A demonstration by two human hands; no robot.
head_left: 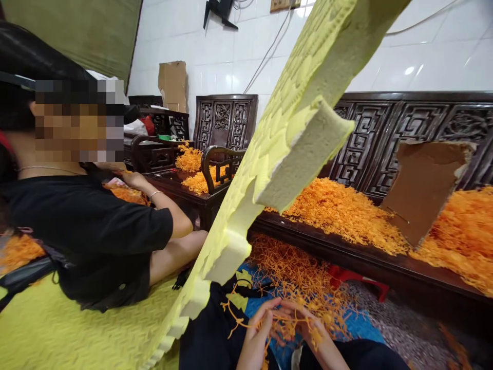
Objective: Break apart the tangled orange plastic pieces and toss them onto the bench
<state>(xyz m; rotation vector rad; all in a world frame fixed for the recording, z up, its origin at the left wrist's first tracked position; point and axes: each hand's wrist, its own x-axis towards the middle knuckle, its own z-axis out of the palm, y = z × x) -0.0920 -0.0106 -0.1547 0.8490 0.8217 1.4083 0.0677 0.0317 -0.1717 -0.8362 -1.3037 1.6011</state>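
Observation:
Low in the view, above my lap, my left hand (257, 329) and my right hand (306, 319) come together. Their fingers are curled around a thin orange plastic strand (239, 322) with knobby, twig-like branches. One end of it sticks out to the left of my left hand. More orange bits hang between the palms and by the right wrist, and the exact grip of the fingertips is partly hidden. Just beyond my hands, a heap of similar orange branched strands (296, 267) lies on a blue sheet (364, 325).
A yellow foam mat (239, 221) stands slanted through the middle. At left, another person (88, 221) sits on yellow matting, handling orange pieces. A dark carved bench (346, 267) bears orange piles (339, 210) and a cardboard sheet (427, 190). Beneath it is a red stool (358, 277).

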